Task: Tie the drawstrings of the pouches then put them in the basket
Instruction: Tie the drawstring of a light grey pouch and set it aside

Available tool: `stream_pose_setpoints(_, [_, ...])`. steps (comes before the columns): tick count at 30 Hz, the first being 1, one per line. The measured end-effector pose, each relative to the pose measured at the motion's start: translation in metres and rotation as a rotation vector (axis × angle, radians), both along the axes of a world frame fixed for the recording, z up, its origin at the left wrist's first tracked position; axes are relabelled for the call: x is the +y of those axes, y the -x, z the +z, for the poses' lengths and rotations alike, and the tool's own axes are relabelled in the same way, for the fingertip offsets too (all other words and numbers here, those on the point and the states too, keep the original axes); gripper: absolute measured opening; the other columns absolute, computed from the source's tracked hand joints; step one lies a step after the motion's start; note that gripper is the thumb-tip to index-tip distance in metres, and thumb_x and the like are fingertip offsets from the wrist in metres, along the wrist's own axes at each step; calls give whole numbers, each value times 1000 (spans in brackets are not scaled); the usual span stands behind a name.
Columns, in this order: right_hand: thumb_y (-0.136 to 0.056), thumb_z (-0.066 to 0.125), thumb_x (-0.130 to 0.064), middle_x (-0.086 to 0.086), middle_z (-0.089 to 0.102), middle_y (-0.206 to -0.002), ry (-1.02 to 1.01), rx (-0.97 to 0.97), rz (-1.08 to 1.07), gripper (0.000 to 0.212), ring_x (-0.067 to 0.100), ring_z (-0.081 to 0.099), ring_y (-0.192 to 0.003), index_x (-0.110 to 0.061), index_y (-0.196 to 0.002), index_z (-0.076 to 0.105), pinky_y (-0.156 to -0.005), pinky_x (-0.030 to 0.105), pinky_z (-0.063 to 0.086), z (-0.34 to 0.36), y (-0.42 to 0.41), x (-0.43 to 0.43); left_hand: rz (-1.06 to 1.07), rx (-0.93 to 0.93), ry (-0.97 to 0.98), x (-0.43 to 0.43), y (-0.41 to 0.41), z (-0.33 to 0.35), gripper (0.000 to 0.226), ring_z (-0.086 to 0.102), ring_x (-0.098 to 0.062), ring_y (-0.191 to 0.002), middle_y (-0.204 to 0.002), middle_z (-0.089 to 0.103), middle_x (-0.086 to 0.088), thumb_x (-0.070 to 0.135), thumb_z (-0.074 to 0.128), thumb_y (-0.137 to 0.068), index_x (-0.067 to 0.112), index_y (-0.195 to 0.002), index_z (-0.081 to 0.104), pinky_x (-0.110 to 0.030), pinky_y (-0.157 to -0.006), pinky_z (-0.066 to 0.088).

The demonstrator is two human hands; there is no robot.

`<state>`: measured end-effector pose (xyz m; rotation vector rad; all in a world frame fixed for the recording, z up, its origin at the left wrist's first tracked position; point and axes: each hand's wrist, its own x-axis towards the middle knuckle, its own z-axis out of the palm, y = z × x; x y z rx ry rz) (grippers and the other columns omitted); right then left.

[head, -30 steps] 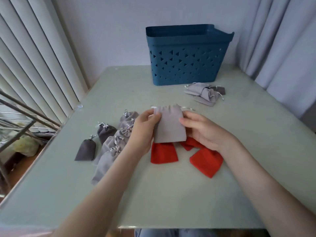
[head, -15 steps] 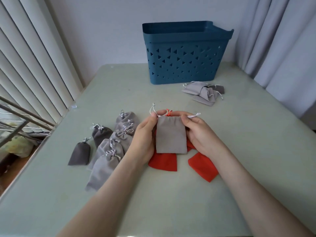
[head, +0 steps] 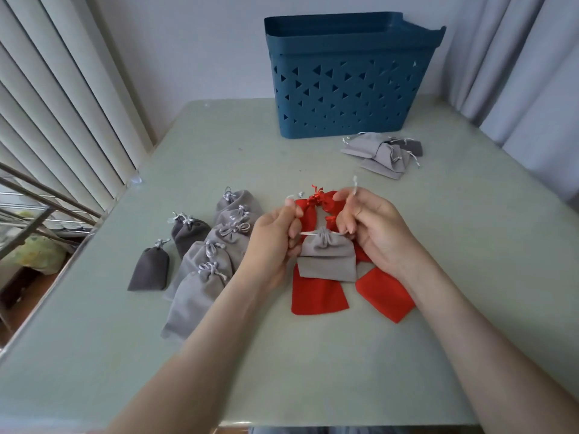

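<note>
Your left hand (head: 275,239) and right hand (head: 372,227) each pinch a drawstring (head: 308,234), cinching the pouch (head: 326,260). Next you'll need to knot them, then reach the basket (head: 344,89) at the table's (head: 313,355) far edge.

A domestic room is suggested. A pale green table (head: 313,355) is set against a plain pale wall (head: 203,42). Vertical blinds (head: 62,104) are hung along the left, grey curtains (head: 517,73) are drawn at the right, and a blue plastic storage basket (head: 347,89) is placed at the far end.
</note>
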<state>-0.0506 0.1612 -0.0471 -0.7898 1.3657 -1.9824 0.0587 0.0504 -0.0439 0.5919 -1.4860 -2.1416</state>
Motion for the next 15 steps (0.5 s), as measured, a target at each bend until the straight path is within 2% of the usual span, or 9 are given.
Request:
stream_pose_setpoints(2, [-93,51,-12,-4,49,-48,-49,119,17,7,8,43,-48,-8,-87,52,-51,17,34,2,-4,0,-40,-91,106,4,0,0,32,24,-3,-37,-44,35,11,25,41,-101,13,-73,53,-14,-36,19])
stream_pose_setpoints(6, [-90,57,-5,-3,53,-48,-198,321,-19,15,6,45,-47,-10,-77,52,-51,16,36,4,-13,-5,-62,-193,351,10,0,-3,44,28,-2,-41,-46,36,12,24,39,-102,18,-59,46,-19,-43,24])
stream_pose_setpoints(10, [-88,63,-9,-4,57,-51,-308,425,-69,16,7,49,-48,-15,-76,54,-56,20,40,0,-14,-6,-125,-198,341,14,-3,4,37,36,0,-44,-47,44,15,25,38,-100,18,-65,49,-15,-46,30])
stream_pose_setpoints(12, [-89,62,-11,1,63,-61,-356,516,-87,15,10,54,-54,-15,-77,55,-60,28,44,-2,-14,-6,-168,-200,400,15,-5,3,32,41,1,-52,-53,47,17,39,48,-94,18,-71,51,-16,-54,33])
stream_pose_setpoints(15, [-88,60,-7,-7,67,-70,-386,675,-95,10,8,64,-69,-8,-80,55,-68,27,49,-4,-16,-5,-135,-245,548,16,-5,-2,58,47,-8,-68,-71,52,8,65,51,-76,7,-81,55,-34,-69,42])
